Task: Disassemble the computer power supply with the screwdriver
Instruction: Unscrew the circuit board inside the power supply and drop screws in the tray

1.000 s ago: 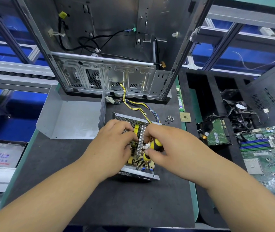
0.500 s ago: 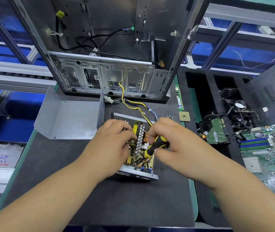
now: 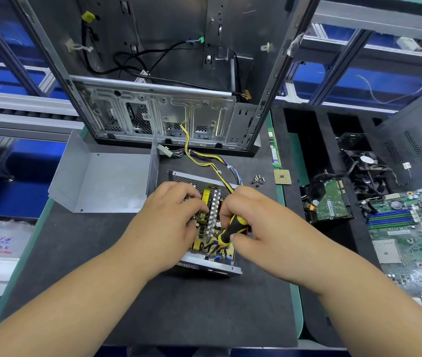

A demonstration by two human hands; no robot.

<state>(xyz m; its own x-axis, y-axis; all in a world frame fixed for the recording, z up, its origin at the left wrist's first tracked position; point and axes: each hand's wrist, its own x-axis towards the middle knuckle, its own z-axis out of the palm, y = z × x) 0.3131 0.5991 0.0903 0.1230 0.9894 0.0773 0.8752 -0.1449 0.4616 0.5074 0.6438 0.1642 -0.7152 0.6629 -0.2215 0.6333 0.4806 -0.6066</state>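
Both hands worked inside the open supply (image 3: 206, 264): right hand (image 3: 253, 222) gripped the screwdriver (image 3: 231, 229), left hand (image 3: 171, 217) at nine o'clock braced the board, grasp unclear; board screws likely came next.

An empty grey metal computer case (image 3: 153, 73) stands open at the back of the dark mat (image 3: 179, 310). A bent grey sheet-metal cover (image 3: 107, 181) lies to its left. Small loose screws (image 3: 257, 180) sit beside a square gold processor chip (image 3: 282, 176). Farther right lie a hard drive (image 3: 329, 202), a black cooling fan (image 3: 365, 161) and a green motherboard (image 3: 415, 240).
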